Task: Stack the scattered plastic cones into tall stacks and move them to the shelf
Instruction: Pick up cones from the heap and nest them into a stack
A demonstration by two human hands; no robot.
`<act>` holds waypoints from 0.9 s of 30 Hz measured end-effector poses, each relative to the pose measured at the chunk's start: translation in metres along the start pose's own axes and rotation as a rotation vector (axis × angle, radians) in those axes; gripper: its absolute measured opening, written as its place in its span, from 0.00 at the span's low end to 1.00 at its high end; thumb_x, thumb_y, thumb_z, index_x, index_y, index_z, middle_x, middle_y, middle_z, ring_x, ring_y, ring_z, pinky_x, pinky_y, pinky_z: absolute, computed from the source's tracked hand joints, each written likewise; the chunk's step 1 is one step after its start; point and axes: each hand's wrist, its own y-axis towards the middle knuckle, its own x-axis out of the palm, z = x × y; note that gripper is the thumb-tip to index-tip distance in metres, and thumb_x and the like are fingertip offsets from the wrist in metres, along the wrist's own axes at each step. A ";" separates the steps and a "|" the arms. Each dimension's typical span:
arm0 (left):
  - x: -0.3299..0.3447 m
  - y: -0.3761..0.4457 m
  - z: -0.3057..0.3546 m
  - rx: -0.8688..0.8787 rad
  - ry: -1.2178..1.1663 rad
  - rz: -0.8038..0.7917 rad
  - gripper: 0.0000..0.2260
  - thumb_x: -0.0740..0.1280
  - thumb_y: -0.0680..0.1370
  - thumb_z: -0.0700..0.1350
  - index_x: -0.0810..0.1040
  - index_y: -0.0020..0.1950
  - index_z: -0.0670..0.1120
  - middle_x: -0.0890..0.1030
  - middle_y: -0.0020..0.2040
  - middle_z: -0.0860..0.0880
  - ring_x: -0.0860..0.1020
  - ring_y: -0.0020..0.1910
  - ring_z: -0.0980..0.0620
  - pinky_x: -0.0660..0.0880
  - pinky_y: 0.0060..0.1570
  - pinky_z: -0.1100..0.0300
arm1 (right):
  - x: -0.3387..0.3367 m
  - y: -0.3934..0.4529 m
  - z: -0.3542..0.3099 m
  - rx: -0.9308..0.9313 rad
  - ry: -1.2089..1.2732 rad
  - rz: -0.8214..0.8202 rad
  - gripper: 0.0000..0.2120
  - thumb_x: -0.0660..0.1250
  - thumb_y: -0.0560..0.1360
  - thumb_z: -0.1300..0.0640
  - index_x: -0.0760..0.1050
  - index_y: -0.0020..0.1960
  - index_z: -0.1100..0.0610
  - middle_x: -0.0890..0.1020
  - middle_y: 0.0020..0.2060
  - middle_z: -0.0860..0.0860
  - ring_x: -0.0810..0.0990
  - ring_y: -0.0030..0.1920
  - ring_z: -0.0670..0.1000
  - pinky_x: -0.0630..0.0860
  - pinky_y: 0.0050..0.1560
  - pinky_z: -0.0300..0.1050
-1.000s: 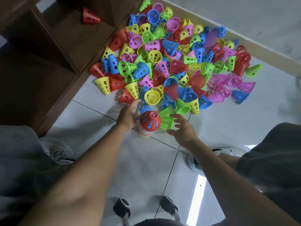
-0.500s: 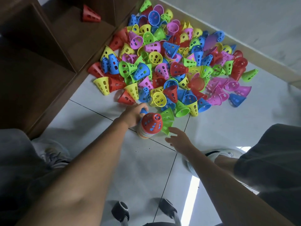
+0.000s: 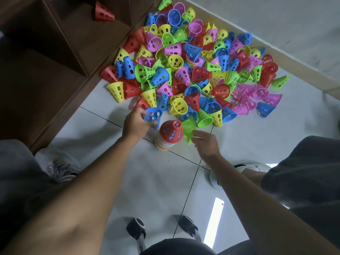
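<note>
The pile of cones (image 3: 193, 70) mixes red, blue, yellow, green and pink, each cone pierced with holes. The near stack (image 3: 168, 135) shows a red top over thin bands of many colours. A lone red cone (image 3: 103, 12) sits on the dark brown shelf (image 3: 46, 61). The floor (image 3: 257, 140) is pale grey tile with dark joints.

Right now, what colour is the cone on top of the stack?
Red, on the striped stack: red perforated plastic cone, clearest in the head view.
</note>
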 end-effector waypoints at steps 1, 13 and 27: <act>-0.005 0.003 0.005 0.030 -0.021 0.029 0.21 0.81 0.65 0.55 0.76 0.49 0.48 0.83 0.55 0.47 0.81 0.47 0.46 0.79 0.46 0.53 | -0.002 0.001 -0.001 -0.005 0.006 0.031 0.14 0.70 0.75 0.62 0.82 0.60 0.58 0.86 0.52 0.55 0.80 0.43 0.53 0.80 0.58 0.55; -0.101 0.019 0.083 0.557 0.240 -0.168 0.21 0.76 0.69 0.63 0.72 0.39 0.48 0.72 0.32 0.55 0.69 0.31 0.59 0.68 0.33 0.56 | -0.015 0.002 -0.016 0.068 0.374 0.240 0.04 0.77 0.72 0.57 0.85 0.46 0.54 0.86 0.41 0.47 0.85 0.47 0.50 0.81 0.58 0.53; -0.150 -0.033 0.166 0.815 0.536 -0.503 0.22 0.78 0.64 0.56 0.66 0.41 0.49 0.70 0.39 0.54 0.68 0.38 0.55 0.61 0.36 0.63 | -0.028 -0.012 -0.046 0.148 0.841 0.163 0.05 0.73 0.75 0.66 0.79 0.43 0.60 0.82 0.40 0.54 0.82 0.43 0.51 0.82 0.46 0.39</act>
